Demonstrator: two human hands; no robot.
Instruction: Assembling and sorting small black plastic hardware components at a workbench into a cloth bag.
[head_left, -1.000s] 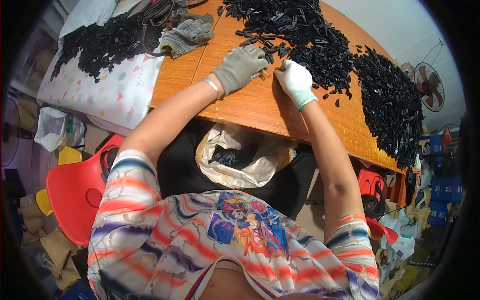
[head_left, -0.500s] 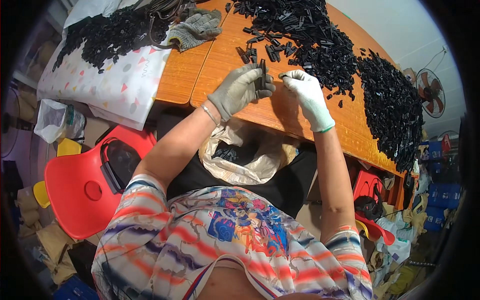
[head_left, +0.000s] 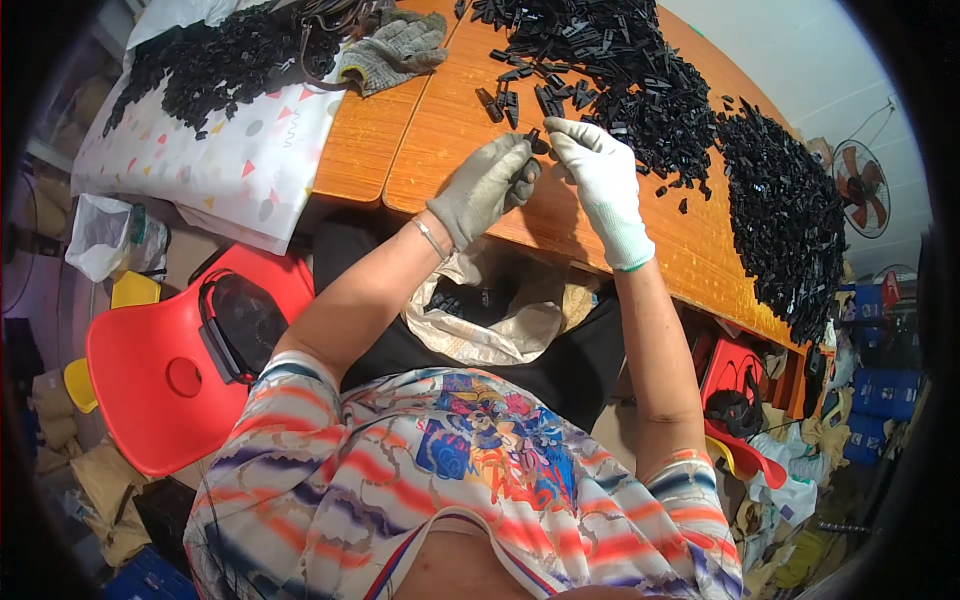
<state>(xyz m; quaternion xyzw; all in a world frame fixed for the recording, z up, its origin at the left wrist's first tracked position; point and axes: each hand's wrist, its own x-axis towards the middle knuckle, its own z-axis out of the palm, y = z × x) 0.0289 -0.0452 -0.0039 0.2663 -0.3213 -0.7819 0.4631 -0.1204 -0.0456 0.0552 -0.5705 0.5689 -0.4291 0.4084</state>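
Note:
My left hand, in a worn grey-white glove, is closed around a small black plastic piece; one end juts out past the fingertips. My right hand, in a cleaner white glove, is closed in a pinch right beside that end. Whatever lies between its fingertips is too small to make out. Both hands are above the near edge of the wooden table. Beyond them lie a few loose black pieces and a big heap of black plastic parts.
A second black heap covers the table's right side. More small black parts lie on a patterned white sheet at left, near a grey knit glove. An open sack sits at my lap, beside a red chair.
My right hand has moved left to the black piece. In my left hand the piece, upright before, is now mostly covered by the fingers.

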